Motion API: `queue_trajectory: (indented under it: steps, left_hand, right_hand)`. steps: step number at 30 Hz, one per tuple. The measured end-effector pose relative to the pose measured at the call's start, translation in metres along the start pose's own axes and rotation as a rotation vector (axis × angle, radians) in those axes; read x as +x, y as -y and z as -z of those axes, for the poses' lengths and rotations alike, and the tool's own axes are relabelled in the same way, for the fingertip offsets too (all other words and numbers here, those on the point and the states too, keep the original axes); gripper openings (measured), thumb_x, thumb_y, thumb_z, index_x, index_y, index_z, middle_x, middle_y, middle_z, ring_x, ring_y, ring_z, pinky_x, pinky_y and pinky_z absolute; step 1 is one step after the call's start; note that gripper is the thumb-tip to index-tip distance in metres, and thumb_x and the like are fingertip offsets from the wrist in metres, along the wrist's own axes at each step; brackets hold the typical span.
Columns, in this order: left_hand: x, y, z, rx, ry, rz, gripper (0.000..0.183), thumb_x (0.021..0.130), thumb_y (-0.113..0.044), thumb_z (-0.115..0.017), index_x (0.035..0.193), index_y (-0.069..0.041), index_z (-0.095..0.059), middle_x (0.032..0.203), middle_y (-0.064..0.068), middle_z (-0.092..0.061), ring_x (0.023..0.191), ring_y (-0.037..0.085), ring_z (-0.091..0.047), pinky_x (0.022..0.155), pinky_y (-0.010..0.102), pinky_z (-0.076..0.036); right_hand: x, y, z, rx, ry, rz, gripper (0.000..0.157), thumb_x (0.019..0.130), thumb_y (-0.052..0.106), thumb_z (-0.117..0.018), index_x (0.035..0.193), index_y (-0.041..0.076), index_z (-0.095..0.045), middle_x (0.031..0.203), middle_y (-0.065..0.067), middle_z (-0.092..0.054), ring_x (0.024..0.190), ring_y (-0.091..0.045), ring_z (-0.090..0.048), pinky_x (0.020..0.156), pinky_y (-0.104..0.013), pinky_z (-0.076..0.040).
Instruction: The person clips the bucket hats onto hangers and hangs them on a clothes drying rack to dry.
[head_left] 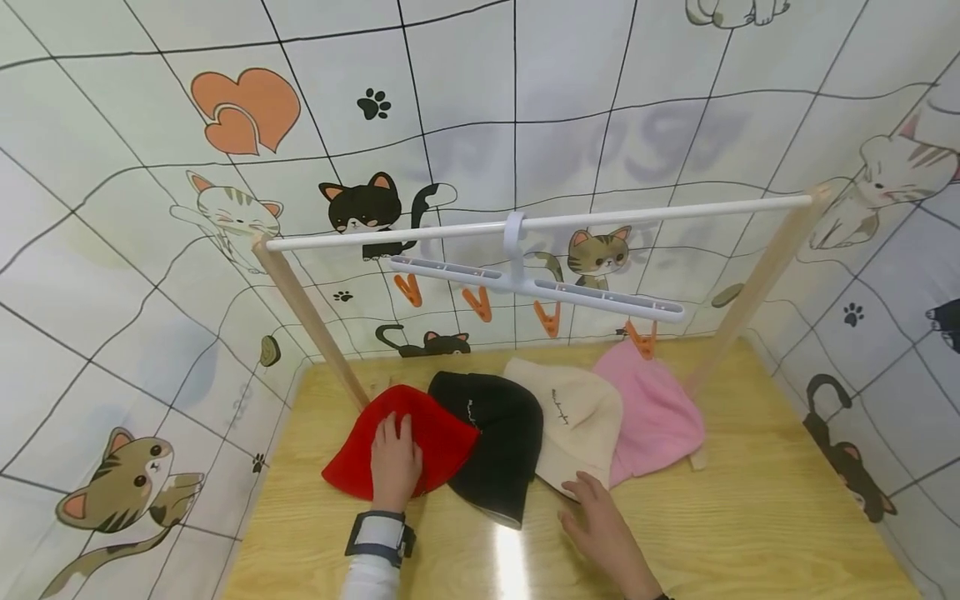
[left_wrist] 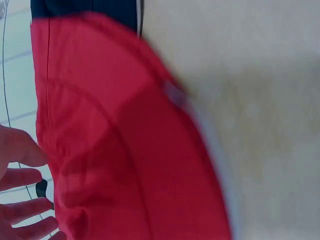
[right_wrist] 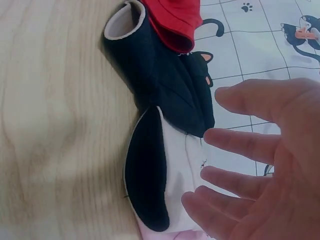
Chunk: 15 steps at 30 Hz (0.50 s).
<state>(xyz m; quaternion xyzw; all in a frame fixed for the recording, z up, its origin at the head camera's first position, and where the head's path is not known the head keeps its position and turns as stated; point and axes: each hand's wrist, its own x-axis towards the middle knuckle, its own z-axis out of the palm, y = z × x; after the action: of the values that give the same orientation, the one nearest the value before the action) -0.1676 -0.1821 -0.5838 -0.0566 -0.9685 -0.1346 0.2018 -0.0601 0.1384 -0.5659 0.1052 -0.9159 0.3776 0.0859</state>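
Four bucket hats overlap in a row on the wooden table: a red hat (head_left: 438, 437), a black hat (head_left: 502, 425), a cream hat (head_left: 577, 408) and a pink hat (head_left: 652, 412). My left hand (head_left: 396, 458) is over the red hat's crown, fingers loosely spread. In the left wrist view, its fingertips come right to the edge of the red cloth (left_wrist: 95, 125). Close by the cream hat's front brim is my right hand (head_left: 600, 525), its fingers extended. The right wrist view shows that brim curled up, with a dark underside (right_wrist: 145, 175).
Above the hats, a white hanger (head_left: 517, 283) hangs by its hook from a white rod (head_left: 660, 214) on wooden posts (head_left: 311, 321). Several orange clips (head_left: 476, 304) dangle from it; the rightmost overlaps the pink hat in view. Cat-print sheeting (head_left: 465, 100) surrounds the wooden table (head_left: 750, 500).
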Motion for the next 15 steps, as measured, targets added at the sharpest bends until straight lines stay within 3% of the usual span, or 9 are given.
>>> queue_trajectory:
  steps: [6, 9, 15]
  left_hand:
    - [0.021, 0.022, 0.003, 0.064, 0.041, 0.0, 0.059, 0.076, -0.005, -0.076, 0.129, 0.005, -0.051, 0.134, 0.03, -0.042, 0.123, 0.047, -0.038, 0.103, 0.056, -0.032]
    - [0.028, 0.027, 0.003, 0.097, 0.057, -0.005, 0.06, 0.077, -0.006, -0.076, 0.13, 0.005, -0.05, 0.135, 0.03, -0.042, 0.123, 0.048, -0.037, 0.102, 0.058, -0.033]
    - [0.039, 0.033, 0.002, 0.113, -0.031, -0.01, 0.059, 0.073, -0.003, -0.077, 0.125, 0.005, -0.051, 0.13, 0.033, -0.046, 0.114, 0.048, -0.045, 0.092, 0.059, -0.04]
  right_hand:
    - [-0.003, 0.0, -0.003, -0.015, 0.031, -0.02, 0.036, 0.08, 0.009, -0.075, 0.112, 0.0, -0.062, 0.127, -0.029, -0.05, 0.111, -0.046, -0.053, 0.089, -0.056, -0.045]
    - [-0.004, 0.0, -0.003, -0.011, 0.067, -0.059, 0.039, 0.08, 0.011, -0.075, 0.116, 0.002, -0.062, 0.132, -0.029, -0.047, 0.114, -0.046, -0.052, 0.091, -0.057, -0.044]
    - [-0.006, 0.002, -0.006, 0.01, 0.092, -0.061, 0.043, 0.081, 0.012, -0.075, 0.12, 0.002, -0.061, 0.135, -0.028, -0.045, 0.113, -0.046, -0.053, 0.089, -0.059, -0.044]
